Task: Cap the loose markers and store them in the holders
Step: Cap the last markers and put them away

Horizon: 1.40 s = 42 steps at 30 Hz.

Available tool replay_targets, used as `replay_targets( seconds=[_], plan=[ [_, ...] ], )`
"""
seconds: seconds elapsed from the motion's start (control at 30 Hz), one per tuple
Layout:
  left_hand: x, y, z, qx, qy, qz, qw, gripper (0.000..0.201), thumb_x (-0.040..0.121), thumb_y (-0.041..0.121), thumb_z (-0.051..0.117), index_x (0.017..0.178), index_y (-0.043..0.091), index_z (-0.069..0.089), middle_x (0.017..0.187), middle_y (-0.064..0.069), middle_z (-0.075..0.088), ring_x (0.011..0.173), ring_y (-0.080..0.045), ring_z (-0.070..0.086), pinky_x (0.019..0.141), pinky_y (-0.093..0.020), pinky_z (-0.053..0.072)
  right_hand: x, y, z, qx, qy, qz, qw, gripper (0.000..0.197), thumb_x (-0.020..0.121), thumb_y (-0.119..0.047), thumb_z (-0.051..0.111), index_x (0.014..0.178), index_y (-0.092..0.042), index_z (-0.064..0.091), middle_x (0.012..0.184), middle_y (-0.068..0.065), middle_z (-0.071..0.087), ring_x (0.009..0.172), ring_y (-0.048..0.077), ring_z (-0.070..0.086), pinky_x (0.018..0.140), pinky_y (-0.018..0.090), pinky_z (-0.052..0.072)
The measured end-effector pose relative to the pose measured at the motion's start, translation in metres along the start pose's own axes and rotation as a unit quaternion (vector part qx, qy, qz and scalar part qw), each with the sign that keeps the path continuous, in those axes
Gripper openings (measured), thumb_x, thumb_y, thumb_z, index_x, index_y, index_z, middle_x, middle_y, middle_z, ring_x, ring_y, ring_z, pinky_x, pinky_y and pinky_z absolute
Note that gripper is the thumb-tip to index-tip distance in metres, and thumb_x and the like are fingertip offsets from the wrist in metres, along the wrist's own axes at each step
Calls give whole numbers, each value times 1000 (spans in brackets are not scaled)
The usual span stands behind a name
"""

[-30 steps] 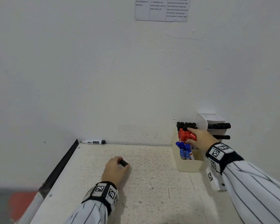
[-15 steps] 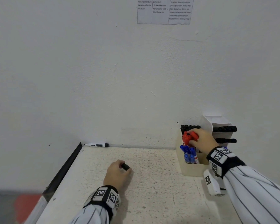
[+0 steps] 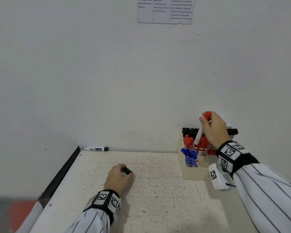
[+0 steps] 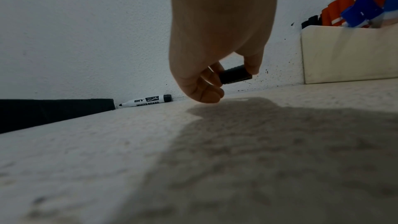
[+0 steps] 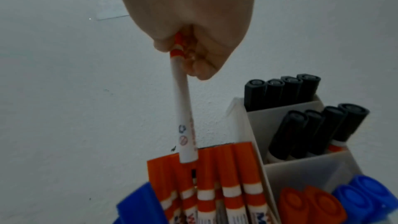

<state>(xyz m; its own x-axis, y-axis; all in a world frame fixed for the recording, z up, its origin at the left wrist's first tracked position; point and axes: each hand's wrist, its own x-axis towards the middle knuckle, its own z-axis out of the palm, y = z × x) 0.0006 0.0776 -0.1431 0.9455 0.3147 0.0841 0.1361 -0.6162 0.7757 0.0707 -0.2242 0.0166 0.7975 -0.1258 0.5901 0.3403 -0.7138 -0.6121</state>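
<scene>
- My right hand (image 3: 214, 130) pinched a red marker (image 3: 199, 134) by its capped end, upright, its base just above the red ones in the holder (image 3: 191, 173).
- My left hand (image 3: 118, 178) pinched a black cap (image 3: 127, 170), knuckles near the worktop (image 3: 158, 199).
- Uncapped black marker (image 3: 95, 149) lay against the wall, well apart from both hands.
- Step judged: storing the red one; next, the cap wanted carrying to that bare tip.

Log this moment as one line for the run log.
left hand: holds black cap on table | right hand: holds red marker above holder | black marker: uncapped by wall
</scene>
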Motion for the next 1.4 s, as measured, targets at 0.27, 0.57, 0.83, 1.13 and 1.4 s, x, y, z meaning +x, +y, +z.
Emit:
replay_targets(
  seconds=[0.27,0.57,0.83,1.13,1.4],
  plan=[
    [0,0,2,1,-7,5,1000,45,81,26,70,121,11,55,114,-3,56,109,-16,50,95,-28,40,-15,11,2,-14,-99,20,995,25,92,-9,51,117,-11,44,71,1,54,60,9,51,57,19,38],
    [0,1,6,9,-11,8,1000,46,81,29,70,122,13,54,115,-2,56,110,-15,50,96,-28,40,-9,-1,4,-26,-95,5,995,21,90,-21,58,103,-12,43,89,5,56,75,21,56,64,24,39],
    [0,-2,4,-2,-11,-2,1000,45,81,29,69,121,14,55,114,-1,56,108,-14,50,95,-28,42,-2,-4,-3,19,-23,-44,999,15,97,-10,38,112,-9,37,81,9,56,58,17,53,52,19,38],
    [-1,6,0,-41,19,5,999,41,82,24,69,119,11,57,113,-3,57,102,-11,48,95,-28,41,-19,17,-7,18,-71,-40,996,16,94,-2,44,96,-14,34,88,4,59,78,24,60,71,25,46],
    [0,13,4,-32,9,46,998,43,81,28,70,120,15,56,111,1,55,96,-18,54,90,-32,47,-19,12,0,12,-62,-11,998,8,96,-7,42,100,-11,37,76,5,56,67,19,54,57,13,37]
  ],
)
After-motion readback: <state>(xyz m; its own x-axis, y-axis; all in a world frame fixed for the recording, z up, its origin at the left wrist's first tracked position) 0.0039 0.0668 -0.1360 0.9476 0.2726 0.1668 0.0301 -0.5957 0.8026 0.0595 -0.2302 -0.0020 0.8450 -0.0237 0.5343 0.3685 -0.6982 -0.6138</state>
